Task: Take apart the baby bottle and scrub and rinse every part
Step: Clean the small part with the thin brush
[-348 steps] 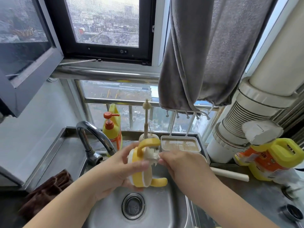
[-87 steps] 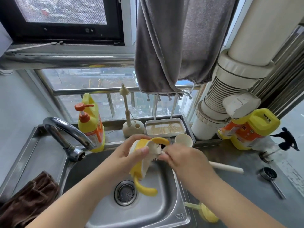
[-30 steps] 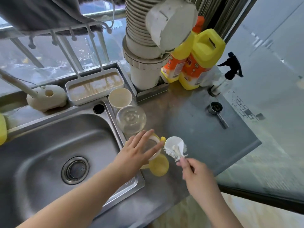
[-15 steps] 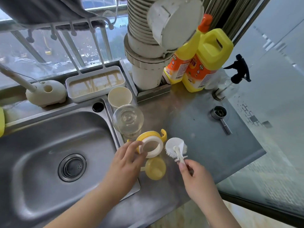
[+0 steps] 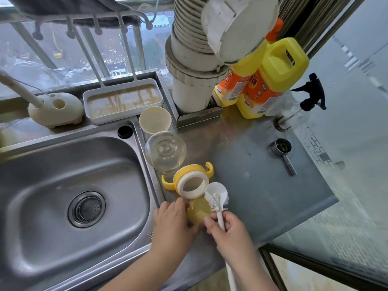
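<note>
Only detergent bottles point(image 5: 270, 80) carry labels (writing unreadable).

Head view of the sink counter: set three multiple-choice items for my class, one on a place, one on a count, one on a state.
1. Where does the yellow handled collar lie?
A in the basin
B on the counter
C on the windowsill

2. How many yellow detergent bottles stand by the pipe?
A one
B two
C four

3. What does the right hand grip?
A brush
B cup
C nothing

Answers:
1 B, it lies right of the sink.
2 B, a pair.
3 A, its fingers curl round the brush handle.
</note>
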A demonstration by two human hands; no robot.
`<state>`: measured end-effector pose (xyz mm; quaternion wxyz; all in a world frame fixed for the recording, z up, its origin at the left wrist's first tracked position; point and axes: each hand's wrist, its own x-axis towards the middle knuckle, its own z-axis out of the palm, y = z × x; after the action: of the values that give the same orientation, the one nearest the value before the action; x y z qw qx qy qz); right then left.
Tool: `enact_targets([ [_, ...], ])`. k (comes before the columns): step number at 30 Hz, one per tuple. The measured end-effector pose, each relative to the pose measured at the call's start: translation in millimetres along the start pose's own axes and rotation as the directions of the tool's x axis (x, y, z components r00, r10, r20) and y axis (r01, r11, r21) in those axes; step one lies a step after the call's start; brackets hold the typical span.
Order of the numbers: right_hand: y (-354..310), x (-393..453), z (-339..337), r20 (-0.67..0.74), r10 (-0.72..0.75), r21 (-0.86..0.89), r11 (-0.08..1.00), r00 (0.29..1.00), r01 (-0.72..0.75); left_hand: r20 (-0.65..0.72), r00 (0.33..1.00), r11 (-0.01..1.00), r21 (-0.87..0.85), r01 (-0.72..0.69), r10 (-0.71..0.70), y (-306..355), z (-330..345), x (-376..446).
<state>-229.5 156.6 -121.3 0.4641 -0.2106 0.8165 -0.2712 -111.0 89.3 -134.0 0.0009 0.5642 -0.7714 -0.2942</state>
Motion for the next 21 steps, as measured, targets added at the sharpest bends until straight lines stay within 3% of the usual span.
enact_targets([
  [6,-1,0,20,-0.143,-0.044,0.063,0.997,0.989,0.054,-0.002,0.999,0.971,-0.235,0.051,-0.053,2,-1,1],
  [11,-4,-12,17,-0.263,-0.077,0.067,0.993,0.962,0.098,0.061,0.993,0.823,-0.556,0.115,-0.098,7,-10,-8],
  [13,-7,-23,11,-0.318,-0.134,0.042,0.987,0.938,0.155,0.114,0.986,0.700,-0.695,0.164,-0.119,11,-18,-11],
  [16,-20,-40,6,-0.350,-0.251,-0.024,0.966,0.903,0.259,0.293,0.949,0.340,-0.886,0.314,-0.114,12,-41,-11],
  [21,-67,-65,14,-0.200,-0.442,-0.099,0.897,0.875,0.431,0.310,0.950,0.205,-0.932,0.298,0.029,-7,-98,-8],
])
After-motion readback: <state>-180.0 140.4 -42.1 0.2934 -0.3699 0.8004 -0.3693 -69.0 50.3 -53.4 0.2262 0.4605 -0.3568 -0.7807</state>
